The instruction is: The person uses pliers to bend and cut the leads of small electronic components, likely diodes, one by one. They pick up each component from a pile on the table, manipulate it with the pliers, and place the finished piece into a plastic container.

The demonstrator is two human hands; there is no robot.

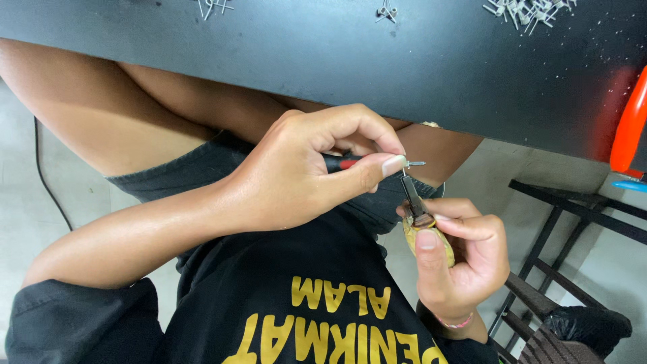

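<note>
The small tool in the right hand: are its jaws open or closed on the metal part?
Cannot tell. The dark tool, held by the right hand, reaches the small metal pin at the left hand's thumb, but its tip is too small to make out.

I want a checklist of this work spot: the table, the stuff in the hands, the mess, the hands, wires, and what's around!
Surface: dark table, edge over the lap.
Job's things: red-and-black tool with metal tip; dark slim tool with yellowish grip, meeting at the tip.
Clutter: small metal parts in heaps along the far edge.
Hands: left hand grips the red-and-black tool; right hand grips the other.
Cables: thin black cable on the floor.
Surroundings: black metal frame, orange object.
</note>
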